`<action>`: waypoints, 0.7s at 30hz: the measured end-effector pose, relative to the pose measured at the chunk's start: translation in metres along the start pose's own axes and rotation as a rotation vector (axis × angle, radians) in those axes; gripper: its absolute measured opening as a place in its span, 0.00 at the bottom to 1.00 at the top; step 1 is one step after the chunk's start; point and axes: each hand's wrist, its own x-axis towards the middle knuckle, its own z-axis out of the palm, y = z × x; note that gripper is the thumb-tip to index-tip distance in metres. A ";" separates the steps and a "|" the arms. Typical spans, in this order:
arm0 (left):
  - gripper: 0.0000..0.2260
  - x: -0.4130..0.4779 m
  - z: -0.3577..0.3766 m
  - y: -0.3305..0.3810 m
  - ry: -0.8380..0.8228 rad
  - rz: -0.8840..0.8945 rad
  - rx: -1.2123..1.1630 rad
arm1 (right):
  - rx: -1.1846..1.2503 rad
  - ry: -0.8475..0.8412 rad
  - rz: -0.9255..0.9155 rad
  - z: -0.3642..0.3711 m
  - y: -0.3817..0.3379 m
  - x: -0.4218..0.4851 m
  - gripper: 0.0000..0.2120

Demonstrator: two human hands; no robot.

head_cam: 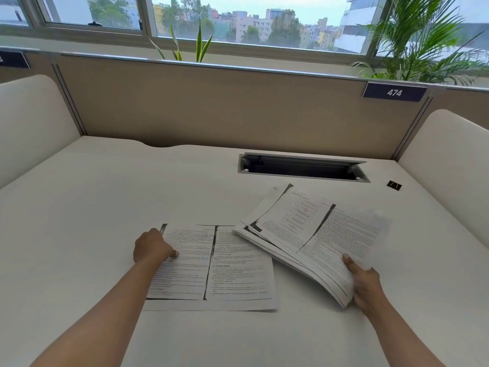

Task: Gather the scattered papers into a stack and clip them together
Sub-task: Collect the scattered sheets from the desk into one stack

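Note:
A single photocopied sheet [232,268] lies flat on the white desk [105,207] in front of me. My left hand [152,246] rests on its left edge, fingers curled down onto the paper. My right hand [363,284] grips the near corner of a thick bundle of printed papers [312,231], thumb on top, with the bundle lifted and fanned, its far end overlapping the flat sheet's right edge. A small black binder clip [394,185] lies on the desk at the far right, apart from both hands.
An open cable tray slot [301,169] is cut into the desk behind the papers. A beige partition [211,107] with a "474" label [394,92] closes the back, white side panels flank the desk, and plants stand by the window.

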 end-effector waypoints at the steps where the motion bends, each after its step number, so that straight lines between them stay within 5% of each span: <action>1: 0.33 0.000 -0.001 -0.001 0.010 -0.014 -0.005 | -0.001 -0.002 -0.006 0.000 0.000 0.000 0.19; 7: 0.43 -0.004 0.002 -0.011 0.059 -0.124 0.037 | 0.002 -0.016 -0.020 -0.001 0.002 0.001 0.19; 14: 0.43 0.001 0.004 -0.008 0.005 -0.166 -0.097 | -0.035 -0.016 -0.035 -0.001 0.003 0.002 0.27; 17: 0.39 0.001 0.003 -0.009 -0.027 -0.162 -0.140 | -0.021 -0.013 -0.027 -0.003 0.003 0.001 0.28; 21: 0.26 -0.003 0.002 -0.011 -0.049 -0.114 -0.198 | -0.081 0.012 -0.071 -0.003 0.004 0.001 0.43</action>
